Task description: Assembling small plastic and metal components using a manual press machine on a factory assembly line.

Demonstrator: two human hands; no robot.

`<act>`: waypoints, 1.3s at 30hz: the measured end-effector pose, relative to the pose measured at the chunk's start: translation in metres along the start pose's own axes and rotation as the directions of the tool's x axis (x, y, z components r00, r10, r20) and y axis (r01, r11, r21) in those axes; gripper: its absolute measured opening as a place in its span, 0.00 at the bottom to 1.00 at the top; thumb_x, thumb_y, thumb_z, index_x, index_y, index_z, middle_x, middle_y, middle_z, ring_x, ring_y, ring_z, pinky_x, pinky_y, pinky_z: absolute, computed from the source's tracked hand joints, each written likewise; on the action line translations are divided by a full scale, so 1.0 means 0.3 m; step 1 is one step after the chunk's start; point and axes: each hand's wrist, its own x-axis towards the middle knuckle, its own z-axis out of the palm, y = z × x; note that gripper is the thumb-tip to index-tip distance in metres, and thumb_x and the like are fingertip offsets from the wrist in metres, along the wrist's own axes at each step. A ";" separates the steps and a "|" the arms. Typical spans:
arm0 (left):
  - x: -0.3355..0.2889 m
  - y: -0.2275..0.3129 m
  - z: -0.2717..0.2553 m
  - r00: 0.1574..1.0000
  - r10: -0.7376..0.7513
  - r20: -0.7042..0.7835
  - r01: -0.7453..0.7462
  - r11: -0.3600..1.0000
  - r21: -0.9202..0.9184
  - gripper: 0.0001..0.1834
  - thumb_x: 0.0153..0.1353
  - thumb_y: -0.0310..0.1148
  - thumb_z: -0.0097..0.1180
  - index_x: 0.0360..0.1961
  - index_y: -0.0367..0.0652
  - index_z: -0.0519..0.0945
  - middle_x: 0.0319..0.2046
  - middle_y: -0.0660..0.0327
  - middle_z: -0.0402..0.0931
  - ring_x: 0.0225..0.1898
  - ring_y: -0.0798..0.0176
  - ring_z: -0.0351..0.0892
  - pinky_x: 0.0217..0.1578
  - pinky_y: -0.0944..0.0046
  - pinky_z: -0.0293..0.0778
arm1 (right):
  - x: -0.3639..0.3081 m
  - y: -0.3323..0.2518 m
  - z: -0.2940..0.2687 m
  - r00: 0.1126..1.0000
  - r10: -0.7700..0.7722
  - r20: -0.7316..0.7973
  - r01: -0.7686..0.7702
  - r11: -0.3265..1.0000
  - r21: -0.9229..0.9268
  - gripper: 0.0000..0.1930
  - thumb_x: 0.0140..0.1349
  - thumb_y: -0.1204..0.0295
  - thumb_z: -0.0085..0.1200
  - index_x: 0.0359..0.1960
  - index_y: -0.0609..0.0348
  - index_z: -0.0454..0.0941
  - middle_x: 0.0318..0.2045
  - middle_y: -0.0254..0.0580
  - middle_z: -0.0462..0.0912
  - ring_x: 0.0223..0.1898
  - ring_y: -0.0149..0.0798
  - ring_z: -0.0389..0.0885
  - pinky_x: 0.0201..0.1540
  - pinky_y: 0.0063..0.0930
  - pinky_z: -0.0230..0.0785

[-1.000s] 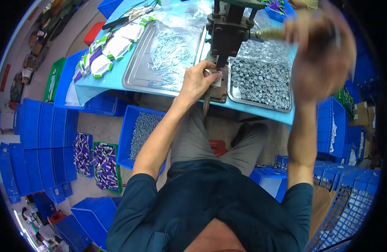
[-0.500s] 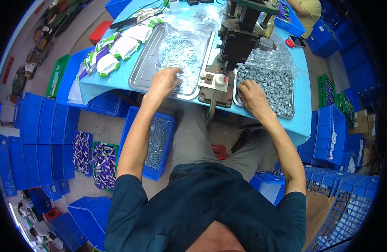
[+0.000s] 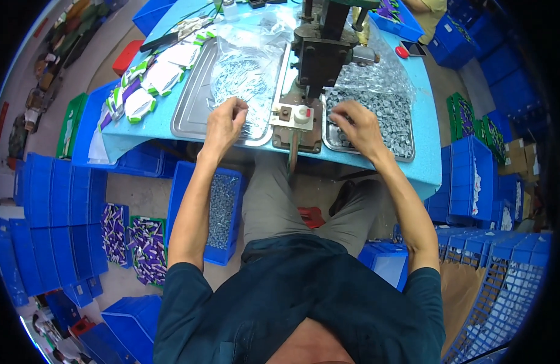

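Bright, fairly even light covers the turquoise worktop, glinting off the clear plastic bag; beneath is dimmer. Left hand and right hand look reasonably sharp. Fisheye distortion bows the outer blue crates.

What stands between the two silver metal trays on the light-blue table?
In the head view, a dark metal press stands between them, with a small white block on its base.

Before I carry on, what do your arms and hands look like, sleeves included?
The left sleeve and right sleeve are short, plain, dark teal, matching the top. Below them the forearms are bare. The left hand and right hand wear no gloves; no watch or bracelet shows.
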 end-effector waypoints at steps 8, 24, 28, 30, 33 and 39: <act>-0.021 0.130 0.101 0.944 -0.112 0.310 0.307 0.644 -0.701 0.13 0.67 0.29 0.61 0.49 0.34 0.83 0.34 0.63 0.82 0.34 0.73 0.79 0.36 0.74 0.76 | 0.051 -0.078 0.212 0.986 -0.078 -0.145 0.076 0.997 -0.021 0.09 0.60 0.69 0.64 0.39 0.60 0.86 0.36 0.44 0.81 0.34 0.40 0.81 0.37 0.30 0.72; 0.030 0.248 0.259 0.997 0.062 -0.042 -0.073 0.941 -0.331 0.08 0.64 0.30 0.65 0.36 0.35 0.84 0.26 0.63 0.83 0.27 0.74 0.78 0.29 0.71 0.74 | 0.003 -0.058 0.218 0.971 0.231 -0.064 -0.181 0.883 0.434 0.15 0.61 0.70 0.64 0.47 0.62 0.82 0.41 0.40 0.81 0.34 0.30 0.80 0.34 0.23 0.73; 0.047 0.269 0.247 0.969 0.230 -0.088 -0.242 0.954 -0.176 0.08 0.62 0.29 0.65 0.35 0.33 0.83 0.25 0.57 0.82 0.24 0.70 0.80 0.27 0.68 0.75 | 0.000 -0.048 0.215 0.972 0.228 -0.057 -0.179 0.876 0.448 0.16 0.61 0.69 0.63 0.49 0.62 0.81 0.41 0.40 0.81 0.34 0.30 0.80 0.36 0.24 0.73; 0.058 0.271 0.241 0.942 0.328 -0.064 -0.331 0.943 -0.043 0.08 0.62 0.28 0.65 0.34 0.33 0.83 0.24 0.54 0.82 0.24 0.66 0.81 0.26 0.66 0.75 | 0.001 -0.040 0.204 0.972 0.232 -0.034 -0.193 0.873 0.448 0.16 0.61 0.69 0.63 0.49 0.62 0.81 0.42 0.40 0.81 0.34 0.30 0.80 0.36 0.23 0.73; 0.068 0.275 0.232 0.960 0.279 -0.034 -0.280 0.957 -0.069 0.08 0.62 0.28 0.65 0.33 0.32 0.82 0.24 0.53 0.82 0.24 0.66 0.82 0.25 0.65 0.75 | 0.018 -0.034 0.182 0.953 0.281 0.110 -0.297 0.808 0.508 0.18 0.61 0.69 0.63 0.51 0.62 0.81 0.43 0.39 0.82 0.35 0.29 0.80 0.38 0.23 0.74; 0.057 0.311 0.203 0.994 0.052 0.094 -0.027 0.968 -0.248 0.07 0.60 0.27 0.64 0.34 0.32 0.82 0.25 0.48 0.81 0.26 0.53 0.85 0.27 0.59 0.77 | 0.024 -0.030 0.163 0.927 0.309 0.215 -0.376 0.762 0.527 0.18 0.62 0.67 0.63 0.52 0.63 0.81 0.44 0.39 0.81 0.35 0.29 0.80 0.41 0.22 0.73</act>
